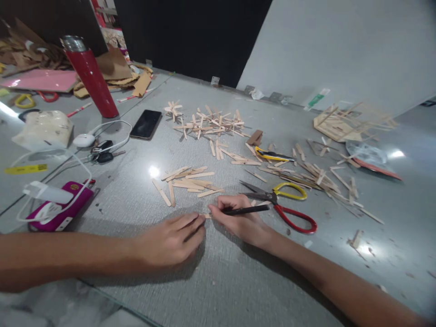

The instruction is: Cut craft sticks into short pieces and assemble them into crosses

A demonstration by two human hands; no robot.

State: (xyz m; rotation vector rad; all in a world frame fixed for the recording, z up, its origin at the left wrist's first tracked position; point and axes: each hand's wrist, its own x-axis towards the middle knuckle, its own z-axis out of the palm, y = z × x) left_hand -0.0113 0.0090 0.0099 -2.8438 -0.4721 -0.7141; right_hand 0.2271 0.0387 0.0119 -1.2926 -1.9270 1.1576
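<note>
My left hand [173, 240] lies on the grey table, its fingers together and pressing on a small wooden stick [207, 216]. Only a short piece of that stick shows between the two hands. In my right hand [240, 220] is a black pen [250, 210], pinched with its rear end pointing right; its tip is hidden by the fingers. Just beyond the hands lies a loose pile of wooden sticks [194, 182]. Open-bladed scissors [274, 197] with one yellow and one red handle rest right of my right hand.
Farther back are more sticks [211, 123], a yellow cutter [272, 155] and a phone [146, 124]. A red bottle [90, 77] stands at the back left, keys [104, 152] and a purple power bank [61, 206] nearer. A stick frame [340, 125] sits at the right.
</note>
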